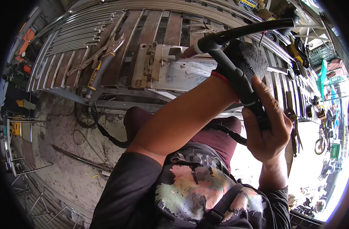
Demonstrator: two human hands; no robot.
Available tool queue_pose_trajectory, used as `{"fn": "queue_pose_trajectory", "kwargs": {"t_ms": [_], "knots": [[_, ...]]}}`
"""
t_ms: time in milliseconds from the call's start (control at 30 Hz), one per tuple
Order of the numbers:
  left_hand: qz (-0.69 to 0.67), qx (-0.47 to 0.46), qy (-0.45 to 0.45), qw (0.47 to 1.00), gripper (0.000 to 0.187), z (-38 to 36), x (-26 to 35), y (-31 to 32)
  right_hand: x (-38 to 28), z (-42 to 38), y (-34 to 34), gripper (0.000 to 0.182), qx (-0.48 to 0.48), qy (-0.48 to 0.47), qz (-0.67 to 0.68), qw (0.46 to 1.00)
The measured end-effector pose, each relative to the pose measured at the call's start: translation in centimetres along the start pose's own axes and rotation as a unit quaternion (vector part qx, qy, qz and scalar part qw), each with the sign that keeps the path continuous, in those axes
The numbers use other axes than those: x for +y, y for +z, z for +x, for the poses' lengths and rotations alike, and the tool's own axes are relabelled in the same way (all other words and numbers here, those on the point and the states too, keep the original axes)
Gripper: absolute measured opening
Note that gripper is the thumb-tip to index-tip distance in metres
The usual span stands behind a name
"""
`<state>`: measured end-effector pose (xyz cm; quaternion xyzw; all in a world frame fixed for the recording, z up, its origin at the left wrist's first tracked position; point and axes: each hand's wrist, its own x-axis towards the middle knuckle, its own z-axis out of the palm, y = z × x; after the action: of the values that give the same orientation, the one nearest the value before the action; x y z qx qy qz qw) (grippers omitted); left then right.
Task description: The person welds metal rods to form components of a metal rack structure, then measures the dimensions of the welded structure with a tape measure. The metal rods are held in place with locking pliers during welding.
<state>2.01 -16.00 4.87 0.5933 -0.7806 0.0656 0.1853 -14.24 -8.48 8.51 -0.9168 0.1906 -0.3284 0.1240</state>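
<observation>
A black TIG welding torch with a long back cap and a pinkish cup slants across the view. My bare right hand is closed round the lower end of its handle, index finger stretched along it. My left hand, in a black knit glove, is right behind the torch handle; its fingers are not clear. The torch cup is near a worn metal fixture, beside a flat metal plate with handwriting on it. Locking pliers and a grey-yellow handled tool lie to the left.
The slatted metal bench carries a row of thin metal rods and another pair of pliers. A black cable hangs below its edge. Long metal pieces lie on the floor at left.
</observation>
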Motion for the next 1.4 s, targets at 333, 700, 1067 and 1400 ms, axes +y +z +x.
{"fn": "queue_pose_trajectory", "kwargs": {"t_ms": [333,700,1067,1400], "knots": [[0.006,0.073,-0.018,0.997,0.023,0.2,-0.5,1.3,2.2,-2.1,1.7,0.083,0.129,0.011,0.068,0.989],[0.056,0.019,-0.039,0.997,0.022,1.8,-1.8,-1.3,1.5,-2.9,0.6,0.075,0.189,0.098,0.102,0.972],[-0.077,0.122,-0.106,0.984,0.029,4.4,-5.0,2.6,1.3,-3.1,-1.3,0.073,0.235,0.118,0.063,0.963],[0.054,-0.012,0.097,0.994,0.04,5.5,-7.1,-3.5,6.3,-5.8,-6.8,0.054,0.422,0.265,-0.007,0.867]]}}
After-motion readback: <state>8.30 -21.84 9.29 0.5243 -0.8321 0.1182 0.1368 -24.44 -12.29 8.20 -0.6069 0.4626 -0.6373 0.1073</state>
